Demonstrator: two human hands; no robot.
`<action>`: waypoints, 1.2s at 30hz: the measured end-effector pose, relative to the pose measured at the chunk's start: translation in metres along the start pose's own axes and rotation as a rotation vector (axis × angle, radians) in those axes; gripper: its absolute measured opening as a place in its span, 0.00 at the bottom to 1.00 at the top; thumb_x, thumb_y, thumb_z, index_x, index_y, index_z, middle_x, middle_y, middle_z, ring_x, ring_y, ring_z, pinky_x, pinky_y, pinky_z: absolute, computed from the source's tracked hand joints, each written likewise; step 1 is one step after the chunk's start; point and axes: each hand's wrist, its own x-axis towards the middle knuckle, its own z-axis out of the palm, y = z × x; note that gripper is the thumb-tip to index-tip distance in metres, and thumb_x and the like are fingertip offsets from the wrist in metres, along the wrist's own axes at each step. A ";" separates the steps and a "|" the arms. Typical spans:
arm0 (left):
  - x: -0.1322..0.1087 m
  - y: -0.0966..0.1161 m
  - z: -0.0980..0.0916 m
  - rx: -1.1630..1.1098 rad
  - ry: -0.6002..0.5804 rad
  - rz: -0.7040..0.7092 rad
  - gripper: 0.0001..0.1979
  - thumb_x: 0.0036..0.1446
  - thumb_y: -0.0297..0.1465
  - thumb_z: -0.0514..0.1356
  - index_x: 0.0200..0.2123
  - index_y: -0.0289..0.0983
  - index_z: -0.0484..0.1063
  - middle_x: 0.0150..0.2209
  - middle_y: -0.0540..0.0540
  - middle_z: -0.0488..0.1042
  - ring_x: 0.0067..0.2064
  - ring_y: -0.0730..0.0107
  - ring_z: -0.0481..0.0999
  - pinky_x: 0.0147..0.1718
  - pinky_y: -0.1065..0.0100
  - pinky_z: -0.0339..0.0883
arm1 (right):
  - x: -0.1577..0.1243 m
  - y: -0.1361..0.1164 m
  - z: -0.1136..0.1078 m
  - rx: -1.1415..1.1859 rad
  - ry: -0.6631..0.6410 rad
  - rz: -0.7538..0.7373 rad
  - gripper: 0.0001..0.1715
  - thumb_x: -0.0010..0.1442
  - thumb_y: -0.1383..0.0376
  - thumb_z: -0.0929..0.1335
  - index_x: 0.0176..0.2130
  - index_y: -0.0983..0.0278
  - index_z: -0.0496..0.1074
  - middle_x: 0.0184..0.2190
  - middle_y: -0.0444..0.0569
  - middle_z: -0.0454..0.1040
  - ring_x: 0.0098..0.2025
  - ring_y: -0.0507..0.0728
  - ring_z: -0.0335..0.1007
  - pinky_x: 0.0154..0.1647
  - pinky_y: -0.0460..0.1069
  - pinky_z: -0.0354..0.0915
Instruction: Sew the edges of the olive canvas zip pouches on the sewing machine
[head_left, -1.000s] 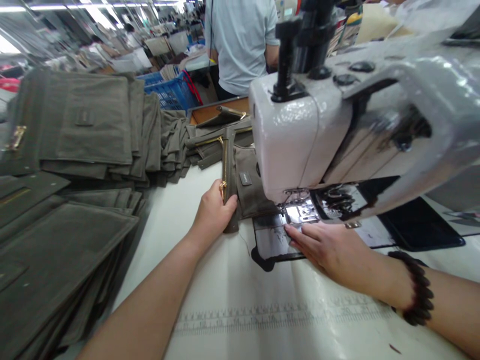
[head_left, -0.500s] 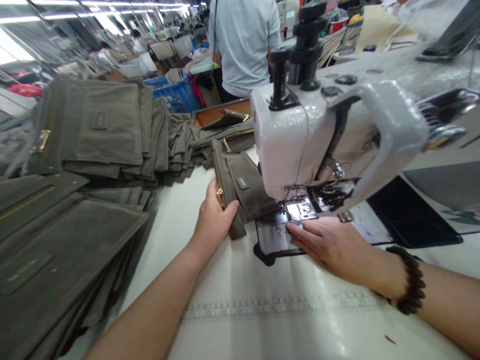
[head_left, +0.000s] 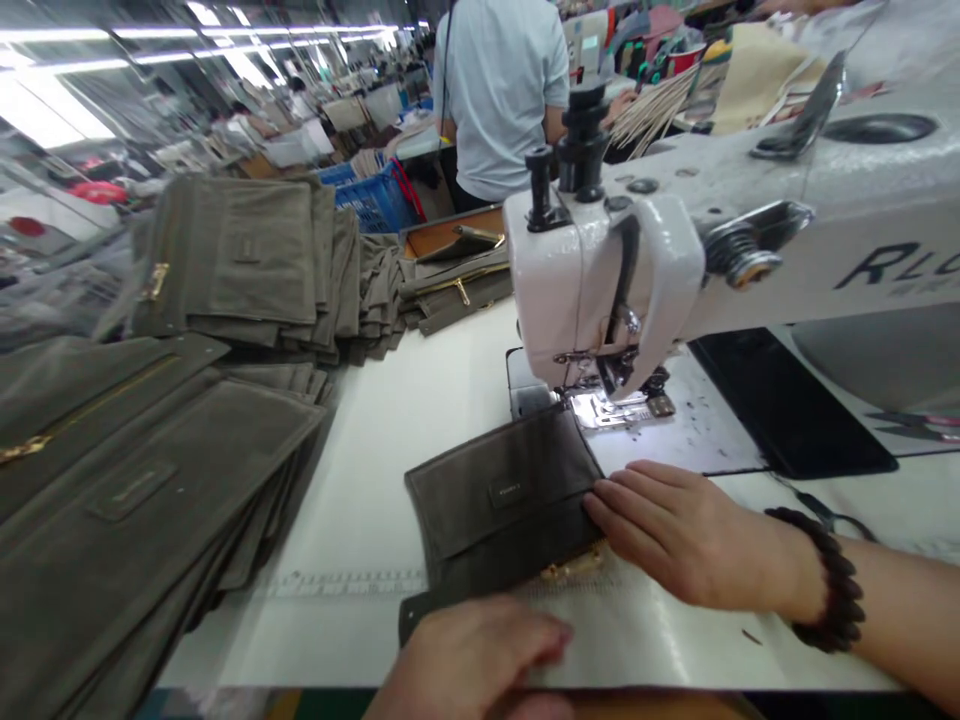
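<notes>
A dark olive fabric pouch panel [head_left: 502,490] with a small label patch and a gold zip lies on the white table. Its upper right corner reaches the lit needle area of the white sewing machine [head_left: 547,290]. Flat on the panel's right edge, beside the zip end, rests my right hand [head_left: 675,540], fingers stretched out, a dark bead bracelet on the wrist. My left hand [head_left: 480,655] is at the panel's lower left strip, slightly blurred, thumb apart from the fingers. Whether it touches the strip is hard to see.
Stacks of similar olive panels [head_left: 255,250] stand at the left, with more pieces [head_left: 465,290] behind the machine head. A black phone-like slab [head_left: 787,400] and small snips [head_left: 829,510] lie at the right. A person [head_left: 502,90] stands beyond, near a blue crate [head_left: 375,200].
The panel has come toward me from beside the machine and turned, its zip now on the near side. My left hand moved nearer; my right hand shifted from the needle plate onto the panel.
</notes>
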 end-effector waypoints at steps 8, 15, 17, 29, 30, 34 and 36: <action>0.053 -0.004 0.002 1.025 0.032 0.309 0.16 0.56 0.21 0.46 0.45 0.26 0.67 0.48 0.39 0.70 0.49 0.64 0.69 0.49 0.66 0.63 | 0.002 -0.004 -0.007 -0.012 -0.046 0.046 0.20 0.61 0.75 0.52 0.35 0.72 0.69 0.32 0.56 0.71 0.33 0.55 0.67 0.29 0.50 0.63; 0.051 -0.003 -0.005 0.980 0.024 0.355 0.16 0.57 0.23 0.46 0.46 0.28 0.66 0.47 0.39 0.71 0.48 0.64 0.70 0.48 0.66 0.63 | -0.004 -0.007 -0.016 -0.078 -0.025 0.001 0.16 0.59 0.75 0.55 0.33 0.73 0.69 0.27 0.52 0.69 0.28 0.54 0.64 0.27 0.51 0.57; 0.052 -0.003 -0.003 0.987 -0.008 0.357 0.16 0.57 0.24 0.46 0.46 0.28 0.66 0.48 0.40 0.70 0.49 0.64 0.69 0.49 0.67 0.62 | -0.005 -0.008 -0.015 -0.075 -0.073 -0.008 0.15 0.58 0.75 0.56 0.31 0.71 0.69 0.24 0.51 0.67 0.25 0.54 0.61 0.26 0.51 0.55; 0.074 -0.029 -0.007 1.053 -0.048 0.354 0.16 0.57 0.24 0.46 0.45 0.29 0.68 0.47 0.43 0.71 0.49 0.69 0.69 0.49 0.70 0.60 | 0.003 0.009 0.005 -0.108 -0.144 0.070 0.15 0.57 0.76 0.56 0.28 0.70 0.68 0.24 0.49 0.65 0.25 0.54 0.56 0.26 0.51 0.47; 0.076 -0.032 -0.009 1.066 -0.052 0.360 0.16 0.57 0.24 0.46 0.46 0.29 0.68 0.48 0.43 0.71 0.50 0.69 0.69 0.49 0.70 0.59 | 0.004 0.011 0.007 -0.121 -0.139 0.077 0.16 0.57 0.76 0.56 0.28 0.70 0.68 0.24 0.50 0.65 0.25 0.54 0.56 0.26 0.51 0.47; 0.084 -0.039 -0.014 1.099 -0.103 0.344 0.17 0.57 0.24 0.47 0.47 0.29 0.66 0.49 0.42 0.69 0.51 0.68 0.67 0.51 0.69 0.58 | 0.007 0.019 0.014 -0.155 -0.124 0.134 0.17 0.59 0.75 0.55 0.30 0.70 0.69 0.23 0.50 0.64 0.25 0.54 0.56 0.26 0.50 0.47; 0.088 -0.042 -0.016 1.082 -0.125 0.325 0.17 0.56 0.23 0.47 0.48 0.28 0.65 0.50 0.41 0.68 0.52 0.68 0.66 0.52 0.69 0.57 | 0.008 0.022 0.016 -0.165 -0.119 0.174 0.17 0.59 0.74 0.54 0.31 0.70 0.69 0.23 0.49 0.64 0.25 0.54 0.56 0.26 0.50 0.47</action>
